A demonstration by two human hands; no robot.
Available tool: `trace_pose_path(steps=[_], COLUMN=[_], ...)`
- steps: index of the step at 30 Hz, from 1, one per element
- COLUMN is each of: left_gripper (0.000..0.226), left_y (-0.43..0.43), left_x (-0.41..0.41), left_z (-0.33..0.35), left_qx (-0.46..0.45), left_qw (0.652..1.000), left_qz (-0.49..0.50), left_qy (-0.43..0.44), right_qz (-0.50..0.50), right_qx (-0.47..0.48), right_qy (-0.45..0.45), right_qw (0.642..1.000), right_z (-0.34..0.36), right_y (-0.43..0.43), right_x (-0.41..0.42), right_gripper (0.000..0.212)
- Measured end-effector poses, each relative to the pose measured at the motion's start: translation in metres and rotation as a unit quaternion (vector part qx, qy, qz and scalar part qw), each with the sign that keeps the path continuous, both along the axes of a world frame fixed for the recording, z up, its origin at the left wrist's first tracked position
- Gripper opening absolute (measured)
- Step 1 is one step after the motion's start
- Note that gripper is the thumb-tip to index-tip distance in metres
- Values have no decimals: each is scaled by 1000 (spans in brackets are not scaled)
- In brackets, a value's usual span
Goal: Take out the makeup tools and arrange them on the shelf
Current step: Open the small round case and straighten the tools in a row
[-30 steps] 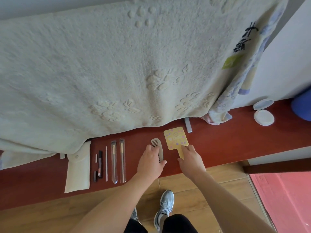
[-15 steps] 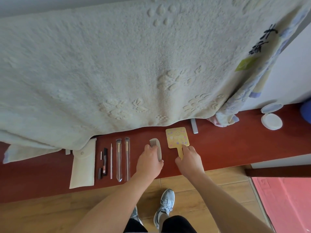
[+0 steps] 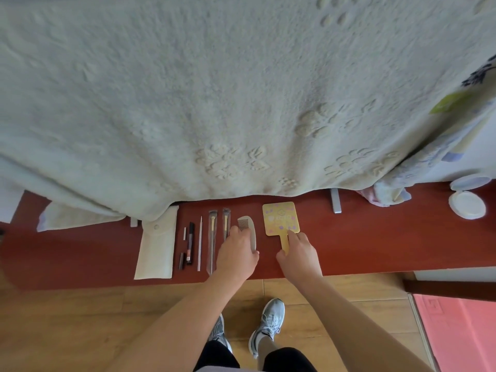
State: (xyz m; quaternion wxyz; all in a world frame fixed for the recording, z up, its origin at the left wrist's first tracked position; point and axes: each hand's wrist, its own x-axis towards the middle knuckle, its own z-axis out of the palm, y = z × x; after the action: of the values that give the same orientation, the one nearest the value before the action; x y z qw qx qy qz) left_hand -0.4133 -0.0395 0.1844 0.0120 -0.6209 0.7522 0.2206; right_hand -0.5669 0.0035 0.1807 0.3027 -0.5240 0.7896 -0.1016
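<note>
Both tools have slid left toward the brushes (image 3: 212,234): left hand (image 3: 236,256) grips the comb (image 3: 246,222), right hand (image 3: 299,256) pinches the mirror (image 3: 280,218) handle, tightening the mid-frame row on the shelf (image 3: 375,237); arranging looks nearly finished.

A red-brown wooden shelf (image 3: 375,245) is carrying a white fabric pouch (image 3: 157,248), two clear-sleeved brushes (image 3: 212,237), a pale curved comb (image 3: 251,229) and a yellow square hand mirror (image 3: 280,218).

Glossy red-brown wooden shelf (image 3: 375,245) — plush embossed cloth blanket (image 3: 214,89) — matt fabric pouch (image 3: 157,245).
</note>
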Motion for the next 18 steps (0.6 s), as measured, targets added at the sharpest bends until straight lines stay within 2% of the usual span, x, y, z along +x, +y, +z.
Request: trace_pose_path(steps=[6,18], left_gripper=[40,43], left_y=[1,1], left_x=[6,8], left_z=[-1,-4], left_qx=[-4,-11], left_qw=[1000,1000], left_qz=[1,-11], left_qy=[0,-2], right_qz=[17,26], right_qx=[3,6], right_qy=[12,17], right_qw=[1000,1000], right_z=[-1,-5], right_y=[0,-1], right_x=[9,16], right_gripper=[41,42])
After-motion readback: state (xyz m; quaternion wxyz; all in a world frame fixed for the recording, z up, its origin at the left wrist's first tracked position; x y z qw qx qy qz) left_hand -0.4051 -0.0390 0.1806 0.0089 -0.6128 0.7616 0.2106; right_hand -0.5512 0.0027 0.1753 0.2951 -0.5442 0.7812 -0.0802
